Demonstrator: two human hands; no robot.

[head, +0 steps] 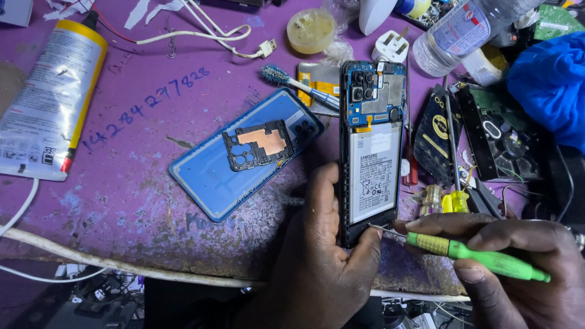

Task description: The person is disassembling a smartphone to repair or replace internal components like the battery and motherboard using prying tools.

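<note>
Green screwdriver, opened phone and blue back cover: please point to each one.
green screwdriver (pixel 481 257), head view, on its green handle.
opened phone (pixel 373 173), head view, on its white battery.
blue back cover (pixel 207 176), head view, on its bare inner surface.

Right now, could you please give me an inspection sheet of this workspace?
Surface: purple table, worn, stained and written on.
Job's things: opened phone, back off, battery and circuit board exposed; green screwdriver, tip at the phone's lower edge.
Clutter: blue back cover with a black inner plate lying on it; toothbrush; glue tube; water bottle; white plug; round lid; blue cloth; more screwdrivers.
Grippers: left hand grips the phone's lower end; right hand holds the screwdriver.
Cables: white cable at the top; thick white cable along the near edge.
Surroundings: dark tangle of parts below the table edge.
</note>
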